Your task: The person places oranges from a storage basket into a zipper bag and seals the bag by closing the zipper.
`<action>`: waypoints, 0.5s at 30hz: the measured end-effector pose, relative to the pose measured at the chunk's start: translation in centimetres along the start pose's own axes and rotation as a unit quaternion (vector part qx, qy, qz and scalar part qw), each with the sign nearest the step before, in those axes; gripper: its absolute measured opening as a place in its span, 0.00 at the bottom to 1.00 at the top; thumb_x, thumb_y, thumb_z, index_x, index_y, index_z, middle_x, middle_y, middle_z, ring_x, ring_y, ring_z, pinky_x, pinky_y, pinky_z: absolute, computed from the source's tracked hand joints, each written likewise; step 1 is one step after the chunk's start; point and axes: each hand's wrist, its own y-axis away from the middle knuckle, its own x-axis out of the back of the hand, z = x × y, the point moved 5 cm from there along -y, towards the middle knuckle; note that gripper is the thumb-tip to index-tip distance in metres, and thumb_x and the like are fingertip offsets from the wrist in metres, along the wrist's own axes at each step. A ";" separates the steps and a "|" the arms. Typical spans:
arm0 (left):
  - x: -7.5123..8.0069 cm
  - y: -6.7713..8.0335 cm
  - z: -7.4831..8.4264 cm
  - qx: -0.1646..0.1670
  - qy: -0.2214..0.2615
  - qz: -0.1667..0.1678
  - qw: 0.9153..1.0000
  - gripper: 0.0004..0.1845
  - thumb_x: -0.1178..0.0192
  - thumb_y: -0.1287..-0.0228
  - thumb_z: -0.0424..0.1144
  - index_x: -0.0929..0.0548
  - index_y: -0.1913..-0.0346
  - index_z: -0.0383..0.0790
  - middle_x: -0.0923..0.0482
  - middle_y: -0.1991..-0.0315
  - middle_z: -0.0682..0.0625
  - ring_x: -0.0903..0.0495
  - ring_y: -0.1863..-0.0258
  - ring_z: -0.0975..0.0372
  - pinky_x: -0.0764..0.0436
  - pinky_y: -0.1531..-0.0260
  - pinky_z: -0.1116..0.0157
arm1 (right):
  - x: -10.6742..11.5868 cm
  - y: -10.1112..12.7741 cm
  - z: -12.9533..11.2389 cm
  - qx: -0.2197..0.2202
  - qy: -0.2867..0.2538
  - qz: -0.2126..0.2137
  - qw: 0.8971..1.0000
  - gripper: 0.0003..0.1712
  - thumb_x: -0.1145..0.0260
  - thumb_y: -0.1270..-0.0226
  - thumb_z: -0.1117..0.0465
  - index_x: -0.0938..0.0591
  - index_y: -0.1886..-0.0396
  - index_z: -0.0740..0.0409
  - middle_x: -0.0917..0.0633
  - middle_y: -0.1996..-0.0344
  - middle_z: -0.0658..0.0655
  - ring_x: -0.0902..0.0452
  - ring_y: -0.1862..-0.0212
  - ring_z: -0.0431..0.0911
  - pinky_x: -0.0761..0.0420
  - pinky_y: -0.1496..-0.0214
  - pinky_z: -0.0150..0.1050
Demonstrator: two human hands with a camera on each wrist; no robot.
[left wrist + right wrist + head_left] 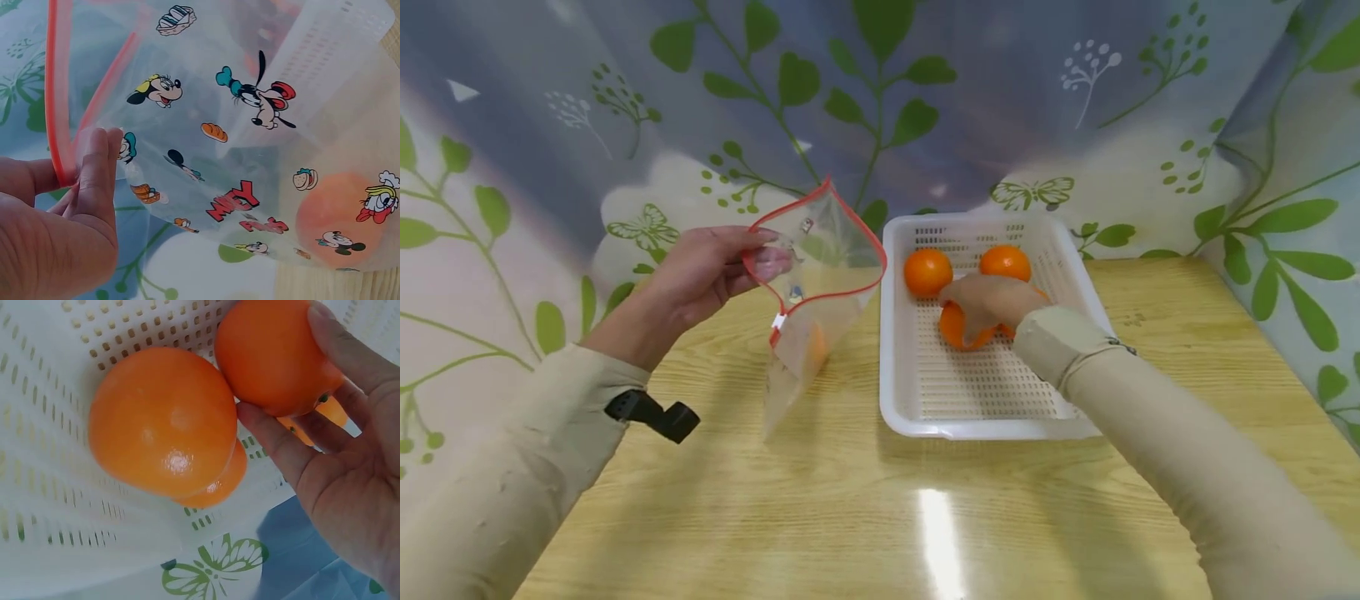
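Orange fruit (275, 353), glossy, round, in R hand (350, 487).

Under my hands runs a pale wood-grain counter (820, 500), with a bright streak of glare (942, 542) on it nearer me than both. Beyond my hands hangs a blue-grey curtain (1000, 100) printed with green leaves and butterflies, wrapping round both sides.

Clear zip bag (250, 162) — red print, partly legible: "MICKEY", "FRIENDS" — nothing else readable.
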 end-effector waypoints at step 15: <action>-0.3 -0.4 -0.5 0.023 -0.008 -0.003 1.000 0.09 0.41 0.33 0.33 0.16 0.57 0.30 0.15 0.67 0.41 0.14 0.67 0.58 0.16 0.65 0.66 | 0.2 1.3 0.9 0.052 -0.040 -0.019 0.998 0.41 0.30 0.38 0.57 0.37 0.28 0.52 0.34 0.32 0.58 0.39 0.34 0.53 0.38 0.32 0.52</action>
